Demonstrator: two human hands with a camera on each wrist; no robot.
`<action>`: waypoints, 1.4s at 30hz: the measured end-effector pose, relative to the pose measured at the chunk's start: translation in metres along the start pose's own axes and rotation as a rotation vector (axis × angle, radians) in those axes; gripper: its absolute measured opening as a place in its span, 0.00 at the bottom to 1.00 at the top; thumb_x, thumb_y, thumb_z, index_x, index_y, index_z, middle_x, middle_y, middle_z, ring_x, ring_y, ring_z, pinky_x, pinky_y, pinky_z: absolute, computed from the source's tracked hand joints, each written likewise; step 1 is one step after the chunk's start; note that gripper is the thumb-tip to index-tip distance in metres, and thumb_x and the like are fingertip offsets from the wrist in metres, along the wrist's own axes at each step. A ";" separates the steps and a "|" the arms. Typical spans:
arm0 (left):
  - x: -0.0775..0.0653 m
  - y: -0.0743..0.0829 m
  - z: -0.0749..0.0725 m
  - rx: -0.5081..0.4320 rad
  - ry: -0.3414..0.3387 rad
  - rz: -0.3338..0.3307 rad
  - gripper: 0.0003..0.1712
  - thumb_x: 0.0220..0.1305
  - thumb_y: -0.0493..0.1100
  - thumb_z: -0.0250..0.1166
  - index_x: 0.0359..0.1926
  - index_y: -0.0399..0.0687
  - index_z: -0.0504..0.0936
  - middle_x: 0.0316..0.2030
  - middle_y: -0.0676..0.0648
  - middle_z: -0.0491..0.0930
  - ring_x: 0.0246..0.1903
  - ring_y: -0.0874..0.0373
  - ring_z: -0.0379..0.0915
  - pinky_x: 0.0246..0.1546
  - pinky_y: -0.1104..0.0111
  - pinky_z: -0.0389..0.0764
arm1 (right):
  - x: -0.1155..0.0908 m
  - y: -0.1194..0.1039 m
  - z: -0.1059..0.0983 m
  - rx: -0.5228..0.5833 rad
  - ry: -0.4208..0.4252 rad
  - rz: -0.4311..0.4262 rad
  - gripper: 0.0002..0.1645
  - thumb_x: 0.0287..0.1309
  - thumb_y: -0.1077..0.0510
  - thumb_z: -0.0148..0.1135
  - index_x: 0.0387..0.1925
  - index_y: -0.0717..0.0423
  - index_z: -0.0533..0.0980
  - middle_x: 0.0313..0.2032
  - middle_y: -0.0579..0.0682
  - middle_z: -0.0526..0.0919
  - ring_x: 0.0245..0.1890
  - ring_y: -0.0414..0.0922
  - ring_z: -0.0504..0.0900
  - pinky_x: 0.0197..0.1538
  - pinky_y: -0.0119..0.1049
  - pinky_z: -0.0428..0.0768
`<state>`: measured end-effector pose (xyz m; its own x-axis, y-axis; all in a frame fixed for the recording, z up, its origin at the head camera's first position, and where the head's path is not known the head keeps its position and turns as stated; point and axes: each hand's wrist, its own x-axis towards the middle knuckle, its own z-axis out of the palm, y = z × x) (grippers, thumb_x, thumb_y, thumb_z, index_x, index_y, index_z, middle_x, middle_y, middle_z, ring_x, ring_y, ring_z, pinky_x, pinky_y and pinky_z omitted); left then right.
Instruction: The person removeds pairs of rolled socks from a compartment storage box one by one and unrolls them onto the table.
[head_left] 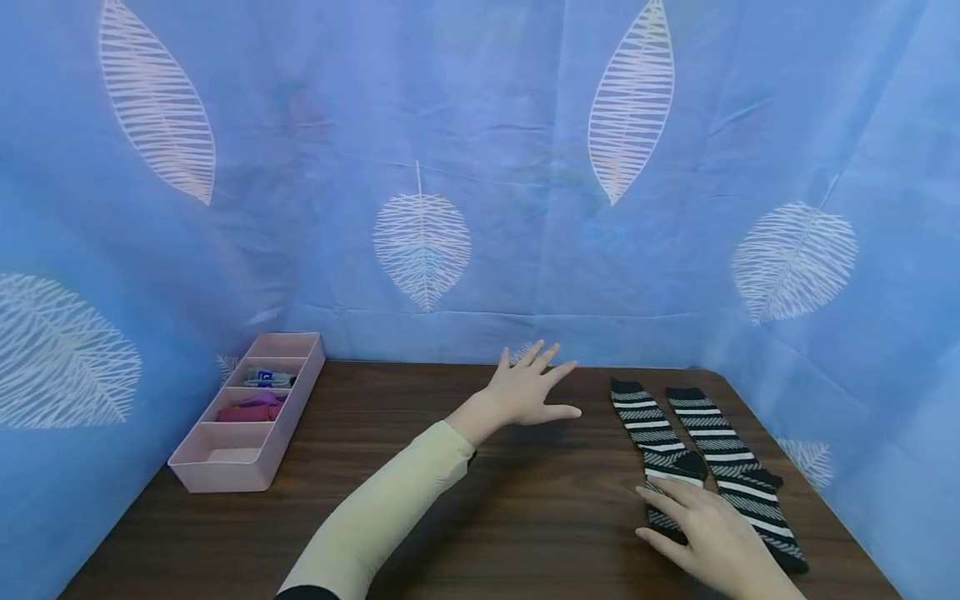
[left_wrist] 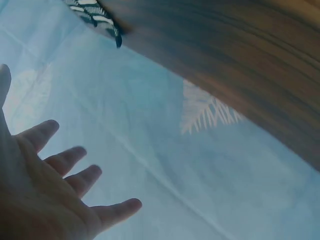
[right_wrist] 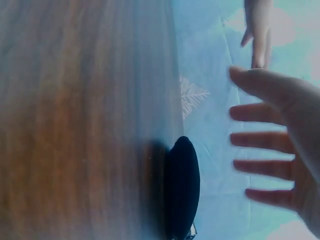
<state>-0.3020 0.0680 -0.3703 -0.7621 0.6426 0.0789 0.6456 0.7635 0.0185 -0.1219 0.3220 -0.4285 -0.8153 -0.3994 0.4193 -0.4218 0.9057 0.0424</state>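
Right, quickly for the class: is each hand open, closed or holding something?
Left hand: open, fingers spread, holding nothing.
Right hand: open, holding nothing, near the striped socks.

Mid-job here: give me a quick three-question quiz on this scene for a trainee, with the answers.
1. How many striped socks lie on the table?
2. Where does the pink organizer stand? (a) at the person's left; (b) at the person's right; (c) between the socks.
3. True or false, of the left hand: it grips a sock.

Key: 1. Two. 2. (a). 3. False; its fingers are spread and it holds nothing.
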 end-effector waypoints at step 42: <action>-0.299 -0.142 -0.002 0.196 0.668 -0.120 0.25 0.71 0.61 0.51 0.33 0.51 0.85 0.29 0.51 0.83 0.33 0.53 0.75 0.32 0.58 0.76 | 0.130 -0.086 0.037 0.130 0.353 -0.584 0.17 0.63 0.44 0.60 0.46 0.49 0.83 0.41 0.44 0.87 0.44 0.44 0.84 0.48 0.42 0.81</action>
<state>-0.1656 -0.2322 -0.3942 -0.5940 0.4236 0.6839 0.4903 0.8646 -0.1097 -0.2062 0.1868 -0.4114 -0.2716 -0.7257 0.6321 -0.8144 0.5233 0.2509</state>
